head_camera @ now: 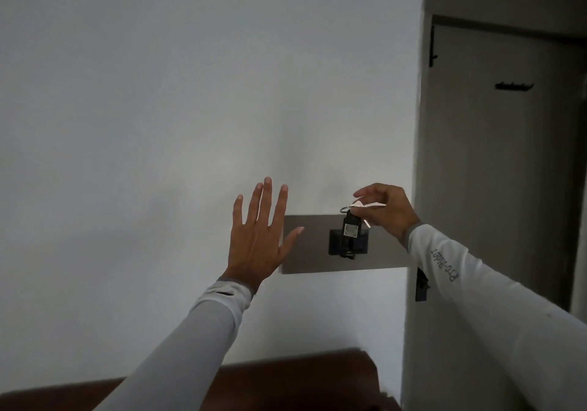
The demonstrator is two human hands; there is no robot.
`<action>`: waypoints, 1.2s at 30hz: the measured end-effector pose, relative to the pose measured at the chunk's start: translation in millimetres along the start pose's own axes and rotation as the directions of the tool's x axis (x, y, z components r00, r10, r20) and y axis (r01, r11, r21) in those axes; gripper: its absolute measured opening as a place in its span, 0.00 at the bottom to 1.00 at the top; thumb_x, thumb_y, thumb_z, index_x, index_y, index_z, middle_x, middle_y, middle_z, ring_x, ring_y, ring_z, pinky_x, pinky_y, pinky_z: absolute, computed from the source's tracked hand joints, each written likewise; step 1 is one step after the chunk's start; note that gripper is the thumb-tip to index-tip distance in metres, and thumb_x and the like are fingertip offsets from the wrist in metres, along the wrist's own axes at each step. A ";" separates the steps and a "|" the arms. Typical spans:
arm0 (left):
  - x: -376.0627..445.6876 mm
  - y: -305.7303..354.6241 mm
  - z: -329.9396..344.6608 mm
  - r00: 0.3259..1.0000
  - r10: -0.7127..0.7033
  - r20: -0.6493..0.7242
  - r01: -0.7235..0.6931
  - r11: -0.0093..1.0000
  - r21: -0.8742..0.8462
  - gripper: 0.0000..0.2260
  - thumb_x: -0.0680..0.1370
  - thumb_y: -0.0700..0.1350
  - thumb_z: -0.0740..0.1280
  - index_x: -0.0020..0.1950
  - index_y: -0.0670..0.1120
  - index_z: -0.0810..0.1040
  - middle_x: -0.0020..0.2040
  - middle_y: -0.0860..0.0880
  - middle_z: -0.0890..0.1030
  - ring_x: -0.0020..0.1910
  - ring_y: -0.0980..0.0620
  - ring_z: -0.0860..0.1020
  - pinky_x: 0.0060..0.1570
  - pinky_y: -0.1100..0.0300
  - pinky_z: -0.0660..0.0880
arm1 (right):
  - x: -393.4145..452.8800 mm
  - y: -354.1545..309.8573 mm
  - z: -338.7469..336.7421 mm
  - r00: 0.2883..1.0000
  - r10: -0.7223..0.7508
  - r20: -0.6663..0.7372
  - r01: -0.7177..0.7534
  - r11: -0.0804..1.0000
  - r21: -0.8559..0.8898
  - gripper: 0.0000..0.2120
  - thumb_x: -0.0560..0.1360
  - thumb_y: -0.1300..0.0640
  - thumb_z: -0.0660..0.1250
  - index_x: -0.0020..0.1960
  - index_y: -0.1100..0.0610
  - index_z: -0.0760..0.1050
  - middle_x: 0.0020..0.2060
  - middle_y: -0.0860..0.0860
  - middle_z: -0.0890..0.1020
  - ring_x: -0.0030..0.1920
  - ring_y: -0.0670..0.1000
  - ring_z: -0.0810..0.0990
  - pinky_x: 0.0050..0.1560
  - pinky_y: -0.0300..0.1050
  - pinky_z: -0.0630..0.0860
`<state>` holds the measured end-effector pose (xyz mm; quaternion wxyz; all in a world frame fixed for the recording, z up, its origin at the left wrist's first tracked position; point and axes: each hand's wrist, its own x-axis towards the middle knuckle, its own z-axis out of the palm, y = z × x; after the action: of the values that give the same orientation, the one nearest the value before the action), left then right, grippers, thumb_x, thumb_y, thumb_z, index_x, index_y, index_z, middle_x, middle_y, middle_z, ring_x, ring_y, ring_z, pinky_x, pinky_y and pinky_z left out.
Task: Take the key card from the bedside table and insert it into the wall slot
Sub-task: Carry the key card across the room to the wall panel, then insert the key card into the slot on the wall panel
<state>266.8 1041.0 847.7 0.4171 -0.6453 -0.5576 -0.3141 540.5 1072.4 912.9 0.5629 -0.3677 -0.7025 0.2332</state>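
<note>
A dark key card (350,230) with a pale square label hangs from a metal ring with keys. My right hand (386,210) pinches the ring and keys at the top. The card's lower end sits at the black wall slot (336,243), which is mounted on a brown plate (309,252) on the white wall. Whether the card is inside the slot I cannot tell. My left hand (262,236) is raised flat with fingers spread, just left of the plate, its thumb over the plate's left edge. It holds nothing.
A grey-brown door (502,156) with dark hooks stands in its frame at the right. A dark latch (421,285) sits on the frame edge below my right forearm. A dark wooden piece of furniture (286,379) runs along the bottom.
</note>
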 end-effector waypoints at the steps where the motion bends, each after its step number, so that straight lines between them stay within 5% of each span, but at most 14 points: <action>1: 7.6 2.0 12.8 1.000 0.006 -0.007 -0.006 1.000 -0.008 0.36 0.85 0.67 0.50 0.87 0.45 0.56 0.86 0.36 0.58 0.84 0.37 0.61 0.79 0.32 0.64 | 8.5 6.6 -4.7 1.000 0.015 -0.022 -0.015 1.000 0.019 0.15 0.66 0.68 0.78 0.51 0.63 0.81 0.44 0.61 0.84 0.34 0.50 0.82 0.30 0.38 0.76; 8: 39.7 30.3 79.6 1.000 0.026 0.009 -0.026 0.999 -0.023 0.36 0.85 0.67 0.50 0.86 0.44 0.58 0.85 0.36 0.60 0.83 0.37 0.63 0.77 0.31 0.67 | 54.4 54.5 -23.3 0.994 0.012 -0.111 0.000 0.994 0.105 0.10 0.69 0.69 0.76 0.50 0.65 0.83 0.40 0.57 0.86 0.33 0.43 0.83 0.30 0.33 0.76; 13: 63.8 56.8 117.4 1.000 0.021 0.010 -0.022 1.000 0.008 0.36 0.85 0.67 0.50 0.86 0.44 0.59 0.85 0.36 0.61 0.83 0.37 0.63 0.78 0.31 0.66 | 95.6 95.1 -35.2 0.998 -0.033 -0.062 0.040 0.992 0.117 0.11 0.72 0.73 0.71 0.54 0.68 0.82 0.46 0.60 0.86 0.38 0.44 0.84 0.36 0.30 0.77; 17: 81.3 80.2 156.3 1.000 0.005 -0.008 -0.004 0.997 0.083 0.36 0.85 0.66 0.52 0.85 0.43 0.62 0.84 0.35 0.63 0.82 0.36 0.66 0.76 0.31 0.68 | 135.0 143.5 -45.6 0.999 -0.047 -0.003 0.047 0.993 0.104 0.13 0.73 0.76 0.67 0.56 0.71 0.80 0.50 0.62 0.84 0.33 0.38 0.82 0.36 0.28 0.76; 22: 99.3 111.0 203.2 0.997 -0.075 -0.023 0.078 0.984 0.162 0.35 0.85 0.66 0.51 0.85 0.43 0.62 0.84 0.36 0.64 0.82 0.36 0.67 0.75 0.32 0.69 | 184.7 207.6 -55.7 0.999 -0.015 0.052 0.007 0.990 0.144 0.09 0.74 0.72 0.69 0.52 0.65 0.83 0.47 0.61 0.87 0.44 0.52 0.85 0.46 0.47 0.81; 25: 107.9 124.2 228.7 0.995 -0.097 -0.032 0.101 0.979 0.176 0.35 0.85 0.66 0.52 0.84 0.43 0.63 0.83 0.35 0.65 0.81 0.35 0.68 0.75 0.32 0.70 | 208.8 240.7 -56.3 0.996 -0.035 0.085 0.020 0.985 0.172 0.09 0.74 0.71 0.69 0.50 0.62 0.84 0.44 0.58 0.87 0.46 0.53 0.86 0.46 0.37 0.82; 31: 130.3 120.8 281.8 0.996 -0.090 -0.018 0.092 0.976 0.198 0.35 0.86 0.66 0.49 0.84 0.43 0.62 0.84 0.36 0.64 0.81 0.36 0.67 0.75 0.32 0.69 | 253.3 285.0 -41.8 0.990 -0.094 0.109 0.076 0.985 0.157 0.09 0.74 0.71 0.69 0.49 0.62 0.85 0.45 0.57 0.87 0.48 0.53 0.87 0.48 0.34 0.80; 36: 142.5 116.1 322.6 0.997 -0.070 -0.020 0.072 0.978 0.197 0.34 0.86 0.64 0.51 0.85 0.43 0.62 0.84 0.36 0.64 0.82 0.36 0.66 0.75 0.32 0.69 | 266.2 315.3 -25.2 0.988 -0.115 0.107 0.099 0.985 0.138 0.11 0.72 0.71 0.70 0.48 0.58 0.85 0.45 0.55 0.88 0.49 0.51 0.87 0.57 0.43 0.80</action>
<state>387.2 1389.5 803.3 0.4714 -0.5783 -0.6060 -0.2758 619.4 1473.4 850.4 0.5567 -0.2774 -0.7353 0.2693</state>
